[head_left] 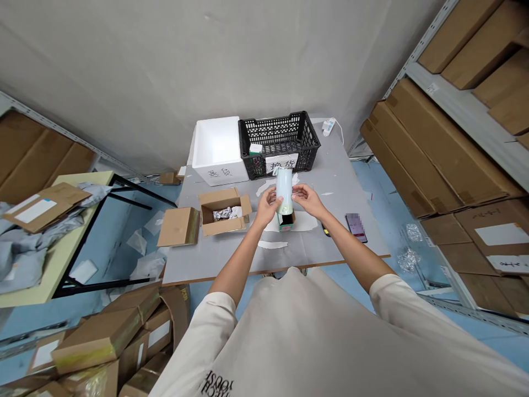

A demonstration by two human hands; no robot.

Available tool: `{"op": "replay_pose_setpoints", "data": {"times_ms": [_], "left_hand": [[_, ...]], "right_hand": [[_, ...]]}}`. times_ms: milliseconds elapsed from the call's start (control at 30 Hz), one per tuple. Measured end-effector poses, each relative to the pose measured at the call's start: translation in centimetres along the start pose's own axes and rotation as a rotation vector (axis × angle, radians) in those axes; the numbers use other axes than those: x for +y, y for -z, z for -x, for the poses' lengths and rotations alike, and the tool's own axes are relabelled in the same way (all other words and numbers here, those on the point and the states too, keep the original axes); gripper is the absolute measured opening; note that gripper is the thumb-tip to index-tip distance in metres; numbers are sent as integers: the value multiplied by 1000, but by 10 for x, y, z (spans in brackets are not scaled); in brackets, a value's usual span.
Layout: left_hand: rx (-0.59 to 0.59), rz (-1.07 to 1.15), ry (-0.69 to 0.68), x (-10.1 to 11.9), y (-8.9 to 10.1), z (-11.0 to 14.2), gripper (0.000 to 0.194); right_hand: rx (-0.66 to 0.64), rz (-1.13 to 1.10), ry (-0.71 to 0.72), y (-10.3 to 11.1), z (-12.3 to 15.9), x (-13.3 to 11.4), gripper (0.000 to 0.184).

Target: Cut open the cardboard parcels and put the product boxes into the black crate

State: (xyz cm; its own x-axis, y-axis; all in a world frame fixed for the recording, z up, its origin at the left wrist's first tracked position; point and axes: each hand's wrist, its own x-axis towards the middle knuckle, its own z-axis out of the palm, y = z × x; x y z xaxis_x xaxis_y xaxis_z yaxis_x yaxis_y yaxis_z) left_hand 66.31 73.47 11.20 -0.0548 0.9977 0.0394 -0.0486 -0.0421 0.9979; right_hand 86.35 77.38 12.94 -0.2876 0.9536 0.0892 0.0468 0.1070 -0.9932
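A pale mint-green tumbler [284, 187] stands nearly upright between my hands, above the table. My left hand [268, 207] is closed on its left side, with the thumb across the front near the lower end. On the other side, my right hand [308, 199] has bent fingers pressed to the tumbler's right edge. Directly under the tumbler is a small green box [286, 225] with its dark opening facing up. Part of that opening is hidden by the tumbler's base. White paper [306, 221] lies beneath the box on the grey table [223, 256].
Behind stand a white foam box [221, 172] and a black plastic crate [303, 160]. An open carton [223, 226] with crumpled paper and another carton [176, 227] are at left. A phone [356, 227] lies right. Shelves with cartons [438, 149] flank the table; cartons [103, 336] pile on the floor.
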Motion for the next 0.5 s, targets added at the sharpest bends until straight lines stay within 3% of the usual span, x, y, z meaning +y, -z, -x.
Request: {"op": "replay_pose_setpoints", "data": {"times_ms": [267, 500], "left_hand": [[25, 101, 187, 7, -4, -1, 70], [14, 181, 377, 1, -4, -3, 65]], "right_hand": [[-3, 23, -35, -5, 2, -3, 65], [-12, 41, -73, -7, 2, 5, 58]]}}
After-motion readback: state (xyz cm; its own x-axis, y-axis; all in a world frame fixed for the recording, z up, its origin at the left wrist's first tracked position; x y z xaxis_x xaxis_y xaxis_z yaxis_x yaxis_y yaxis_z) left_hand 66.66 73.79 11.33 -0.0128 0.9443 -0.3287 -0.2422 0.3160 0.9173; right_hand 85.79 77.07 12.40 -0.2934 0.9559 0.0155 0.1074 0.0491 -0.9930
